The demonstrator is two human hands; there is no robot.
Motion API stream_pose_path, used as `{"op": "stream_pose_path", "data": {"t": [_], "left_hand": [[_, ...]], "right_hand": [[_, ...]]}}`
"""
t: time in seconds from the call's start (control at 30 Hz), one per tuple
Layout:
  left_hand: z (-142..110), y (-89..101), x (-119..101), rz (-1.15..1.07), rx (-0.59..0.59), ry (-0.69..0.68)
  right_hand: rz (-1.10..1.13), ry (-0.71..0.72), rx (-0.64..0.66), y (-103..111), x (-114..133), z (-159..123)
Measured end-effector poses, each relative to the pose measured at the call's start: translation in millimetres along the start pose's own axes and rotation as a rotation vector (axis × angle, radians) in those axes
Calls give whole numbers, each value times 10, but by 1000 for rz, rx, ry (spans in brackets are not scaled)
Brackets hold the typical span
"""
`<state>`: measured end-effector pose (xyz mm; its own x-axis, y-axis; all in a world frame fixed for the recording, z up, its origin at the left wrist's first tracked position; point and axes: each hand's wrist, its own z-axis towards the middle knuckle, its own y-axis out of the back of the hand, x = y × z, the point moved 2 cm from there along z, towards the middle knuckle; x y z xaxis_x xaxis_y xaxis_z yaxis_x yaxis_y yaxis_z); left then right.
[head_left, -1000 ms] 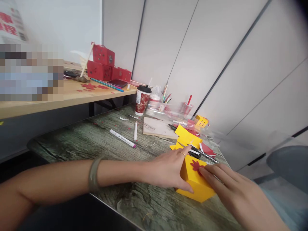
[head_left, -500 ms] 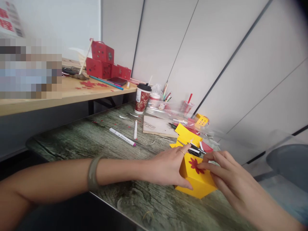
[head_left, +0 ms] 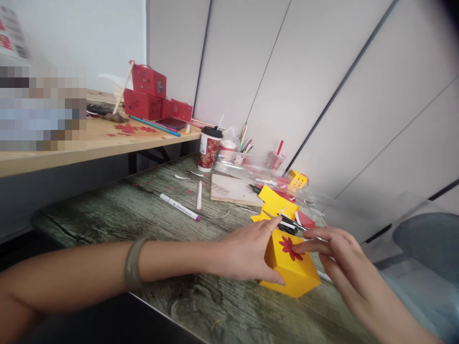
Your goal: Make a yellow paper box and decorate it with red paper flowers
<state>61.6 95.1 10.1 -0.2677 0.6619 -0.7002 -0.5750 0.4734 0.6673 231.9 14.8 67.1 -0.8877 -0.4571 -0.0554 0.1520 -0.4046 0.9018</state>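
My left hand (head_left: 247,255) grips a yellow paper box (head_left: 296,282) at its left side, thumb along the near face and fingers at the far top edge. A red paper flower (head_left: 291,248) lies flat on the box's top. My right hand (head_left: 344,263) has one fingertip touching the flower, with its other fingers apart and off the box's right side. Just behind the box, partly hidden by my fingers, are black-handled scissors (head_left: 289,225) beside yellow paper scraps (head_left: 276,203).
Two white markers, one with a purple end (head_left: 179,206) and one upright in view (head_left: 199,195), lie left of a pale board (head_left: 233,190). A lidded paper cup (head_left: 210,149) stands behind. Red boxes (head_left: 143,102) sit on a wooden table (head_left: 154,143), with a blurred-out person at far left.
My right hand's lower fingers have come away from the box's right side, while a fingertip stays on the flower. My left hand keeps its hold. The view has shifted slightly.
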Motion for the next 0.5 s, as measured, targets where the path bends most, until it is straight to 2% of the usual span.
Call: {"op": "stream_pose_path", "data": {"t": [0.3, 0.5], "left_hand": [[-9, 5, -6, 5, 17, 26], [-1, 6, 16, -9, 10, 16]], "right_hand": [[-56, 35, 90, -114, -31, -13], [0, -58, -44, -91, -61, -24]]}}
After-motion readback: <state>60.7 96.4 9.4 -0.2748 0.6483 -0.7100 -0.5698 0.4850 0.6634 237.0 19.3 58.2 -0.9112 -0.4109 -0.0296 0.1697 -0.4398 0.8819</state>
